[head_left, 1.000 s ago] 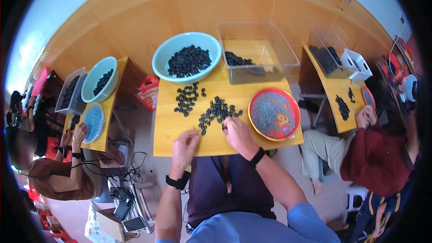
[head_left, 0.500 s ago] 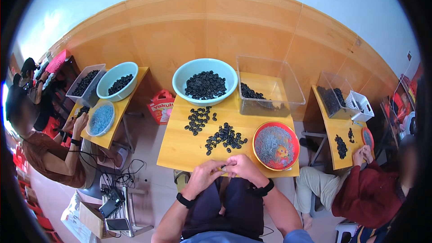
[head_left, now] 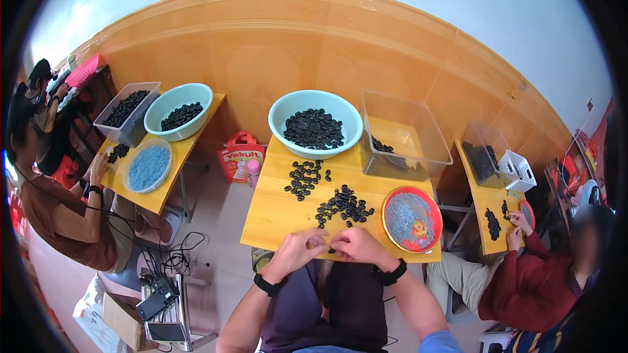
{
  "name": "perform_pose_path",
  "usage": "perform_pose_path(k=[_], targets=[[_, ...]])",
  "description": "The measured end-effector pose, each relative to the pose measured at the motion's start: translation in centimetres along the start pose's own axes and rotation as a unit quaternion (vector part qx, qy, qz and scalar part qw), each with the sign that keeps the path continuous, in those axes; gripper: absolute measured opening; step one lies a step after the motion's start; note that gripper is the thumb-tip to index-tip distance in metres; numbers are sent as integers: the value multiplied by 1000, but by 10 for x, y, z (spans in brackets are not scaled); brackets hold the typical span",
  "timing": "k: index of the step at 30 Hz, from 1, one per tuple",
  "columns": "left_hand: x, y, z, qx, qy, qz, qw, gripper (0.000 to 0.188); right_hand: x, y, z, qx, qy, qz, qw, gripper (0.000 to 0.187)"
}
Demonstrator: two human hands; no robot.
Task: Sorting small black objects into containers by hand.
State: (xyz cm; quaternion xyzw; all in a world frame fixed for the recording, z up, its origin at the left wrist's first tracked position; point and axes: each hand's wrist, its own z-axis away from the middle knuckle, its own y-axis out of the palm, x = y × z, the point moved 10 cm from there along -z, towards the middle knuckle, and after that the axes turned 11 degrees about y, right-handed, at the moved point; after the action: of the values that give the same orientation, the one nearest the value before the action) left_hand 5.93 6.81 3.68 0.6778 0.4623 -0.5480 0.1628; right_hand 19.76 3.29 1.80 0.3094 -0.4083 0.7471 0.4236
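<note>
My left hand (head_left: 299,250) is over the near edge of the yellow table, thumb and fingertips slightly apart, with nothing visible between them. Close beside it, my right hand (head_left: 360,247) pinches a small black oval piece (head_left: 331,251), mostly covered by the fingers. Just beyond my hands lies a loose pile of glossy black oval pieces (head_left: 345,204), and a second group (head_left: 302,180) spreads farther back to the left. To the right of my right hand stands a round red tray (head_left: 437,221) holding many small grey-blue bits.
A light-blue basin (head_left: 278,108) of black pieces and a clear plastic bin (head_left: 418,117) stand at the table's back. Co-workers sit at tables left (head_left: 154,201) and right (head_left: 487,243). Cables and a metal stool (head_left: 190,307) are on the floor at left, near a red bag (head_left: 241,160).
My hands have drawn slightly apart; the left fingers have come off the small piece, which stays at my right fingertips. The view has shifted, moving the table rightward in the picture.
</note>
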Motion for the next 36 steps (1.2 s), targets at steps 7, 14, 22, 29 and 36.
perform_pose_path(k=[7,14,22,29,36], targets=[[41,-63,-9,-179,-15,-110,978,15,131,-122,-5,-230,-186,-276,915,14],[36,-52,-13,-146,4,-135,980,15,34,-66,-22,-298,-72,182,934,9],[8,-24,-20,-31,70,-256,964,26,31,-33,7,-378,-110,182,901,7],[17,-3,-30,-59,67,-293,952,25,38,-33,5,-327,-85,234,911,22],[11,-9,-24,-86,64,-296,949,18,7,-47,55,-326,-74,190,923,15]])
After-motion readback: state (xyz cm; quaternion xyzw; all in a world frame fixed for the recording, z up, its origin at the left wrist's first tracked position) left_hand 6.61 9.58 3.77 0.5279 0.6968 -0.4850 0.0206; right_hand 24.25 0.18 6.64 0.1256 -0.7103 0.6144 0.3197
